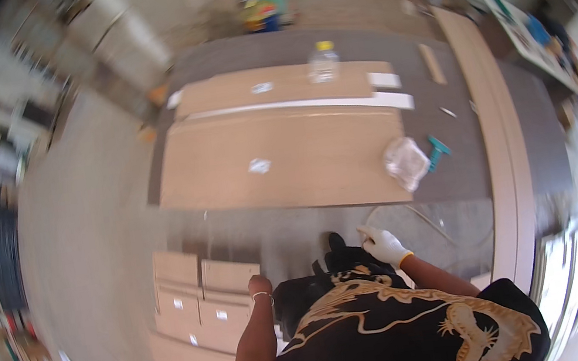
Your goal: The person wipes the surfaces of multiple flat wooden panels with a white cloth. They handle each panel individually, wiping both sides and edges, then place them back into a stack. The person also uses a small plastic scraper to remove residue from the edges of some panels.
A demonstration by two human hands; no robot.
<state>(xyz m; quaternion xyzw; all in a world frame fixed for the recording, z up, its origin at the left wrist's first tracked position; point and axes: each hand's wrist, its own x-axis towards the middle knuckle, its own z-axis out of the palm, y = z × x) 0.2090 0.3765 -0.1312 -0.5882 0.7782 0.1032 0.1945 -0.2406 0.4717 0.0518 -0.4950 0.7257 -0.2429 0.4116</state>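
Observation:
My left hand [260, 284] is bare, with a pale band at the wrist. It looks curled into a loose fist beside the near corner of a stack of brown cardboard packages [200, 309], and no held thing shows in it. A white glove covers my right hand [385, 245], which hangs in front of the worktable with its fingers partly stretched and apart, nothing visible in them. Ahead of both hands, a large flat cardboard package [300, 156] lies on the dark tabletop [452, 175]. Motion blur softens the finger detail.
On the table are a crumpled clear plastic bundle [406, 163], a teal tool [438, 151], a yellow-capped bottle [323, 63] and white strips [293, 107]. Long brown boards [503, 141] run along the right. A thin hose or cord [426, 220] lies on the floor [78, 219].

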